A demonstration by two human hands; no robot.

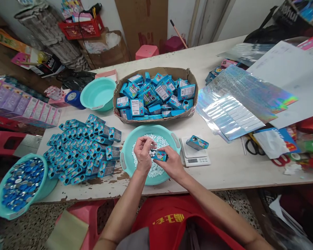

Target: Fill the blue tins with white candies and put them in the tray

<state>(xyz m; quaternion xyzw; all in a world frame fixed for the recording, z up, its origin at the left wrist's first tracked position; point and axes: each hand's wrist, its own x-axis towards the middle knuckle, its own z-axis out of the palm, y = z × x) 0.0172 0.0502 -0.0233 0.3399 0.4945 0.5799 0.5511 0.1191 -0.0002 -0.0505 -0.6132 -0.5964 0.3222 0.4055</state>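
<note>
My right hand [171,162] grips a small blue printed box [159,155] on its side, over a turquoise basin [152,181] of white candies [156,170]. At the open left end of that box, my left hand [144,152] has its fingers pinched together, with white candies showing between hand and box. Another blue box [198,142] rests tilted on a white digital scale [197,160] right of the basin. Behind the basin, a cardboard tray [156,120] is heaped with blue boxes. Many blue boxes [80,152] stand packed together at the left, with round holes in their tops.
A turquoise tub [5,208] of blue and silver discs sits at the lower left. Another turquoise basin [99,93] stands behind the box rows. Shiny holographic sheets [232,111], scissors [254,146] and packets lie to the right. The table's front edge is near my forearms.
</note>
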